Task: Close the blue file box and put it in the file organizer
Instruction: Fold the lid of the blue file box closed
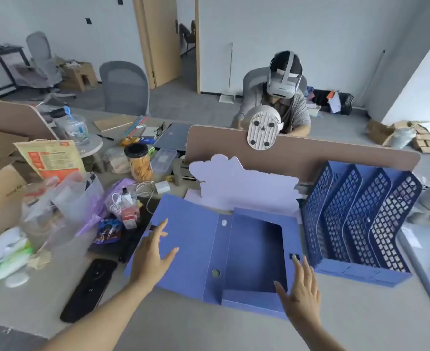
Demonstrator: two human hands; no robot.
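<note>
Light, stiff card, the blue file box lies open near the desk's front edge; both hands, left hand and right hand, spread empty, should fold its left flap over.

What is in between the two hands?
In the head view, the open blue file box lies flat between the left hand and the right hand: its spine strip and empty tray fill the stretch. Both hands are open, fingers spread.

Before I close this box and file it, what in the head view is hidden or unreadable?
- Blue file box near right corner: covered by the right hand.
- File organizer slot floors: hidden behind its mesh dividers.
- Lid's left edge: partly under the left hand.
- Box latch: too small to read.
</note>
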